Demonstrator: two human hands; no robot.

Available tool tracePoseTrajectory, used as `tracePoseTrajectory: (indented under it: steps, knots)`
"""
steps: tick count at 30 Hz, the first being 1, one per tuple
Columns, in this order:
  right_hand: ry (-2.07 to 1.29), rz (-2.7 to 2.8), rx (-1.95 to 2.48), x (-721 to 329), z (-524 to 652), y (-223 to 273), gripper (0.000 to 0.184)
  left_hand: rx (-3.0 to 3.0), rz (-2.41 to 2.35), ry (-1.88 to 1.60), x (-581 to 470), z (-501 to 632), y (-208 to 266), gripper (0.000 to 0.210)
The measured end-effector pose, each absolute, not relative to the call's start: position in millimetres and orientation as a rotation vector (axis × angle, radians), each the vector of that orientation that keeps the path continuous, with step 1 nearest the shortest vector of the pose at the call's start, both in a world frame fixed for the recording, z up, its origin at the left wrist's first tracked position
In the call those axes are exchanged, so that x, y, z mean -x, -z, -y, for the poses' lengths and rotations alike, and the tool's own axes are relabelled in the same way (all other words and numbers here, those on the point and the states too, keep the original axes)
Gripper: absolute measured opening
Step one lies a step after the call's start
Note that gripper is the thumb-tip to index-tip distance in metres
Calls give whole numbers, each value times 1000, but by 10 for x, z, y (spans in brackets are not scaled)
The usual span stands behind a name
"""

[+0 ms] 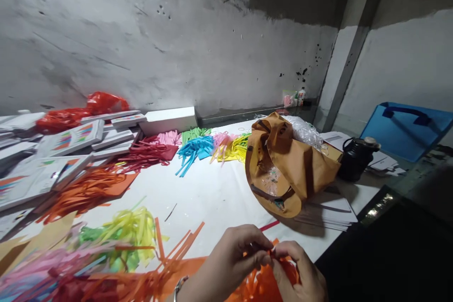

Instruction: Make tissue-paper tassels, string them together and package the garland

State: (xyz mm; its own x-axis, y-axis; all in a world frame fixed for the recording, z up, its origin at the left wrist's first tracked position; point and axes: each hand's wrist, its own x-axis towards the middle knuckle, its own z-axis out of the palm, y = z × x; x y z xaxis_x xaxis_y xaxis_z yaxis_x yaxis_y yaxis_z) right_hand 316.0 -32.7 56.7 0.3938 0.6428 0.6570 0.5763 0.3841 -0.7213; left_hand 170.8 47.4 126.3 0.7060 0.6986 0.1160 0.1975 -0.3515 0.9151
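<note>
- The person's left hand (233, 257), with a silver-coloured metal bracelet (180, 287) at its wrist, meets the right hand (302, 273) near the bottom edge of the view
- The fingers of both hands are pinched together on a bundle of flat bright orange strips (262, 281), which shows beneath and between the 2 hands, at the near side of the white tabletop (212, 198)
- To their left lies a loose heap of yellow and green strips (130, 236), with blurred pink strips (49, 269) nearer the corner
- Farther back, a bunch of blue strips (194, 148) sits between dark red strips (152, 151) and yellow strips (233, 148)
- Beyond the right hand rests a crumpled brown cloth item with dark trim (300, 165), just beside a rounded black jug (356, 160)
</note>
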Motion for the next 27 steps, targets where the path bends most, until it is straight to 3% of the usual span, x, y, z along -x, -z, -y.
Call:
tracePoseTrajectory:
  steps: [5,11,17,27]
  knots:
    - [-179,1346,1094,-3152,329,-622,13,-1829,-696,-661,-1703,-463,-1227,36]
    - [-324,1371,1144,-3184,346,-675,9,-1991,-669,-742,-1658,-423,-1186,22]
    - [-523,1236,1099,-3133,363,-629,13,-2079,-580,-742,-1642,-390,-1239,27]
    - [-440,1153,1134,-3019,366,-473,11,-2476,-590,-784,-1558,-299,-1143,26]
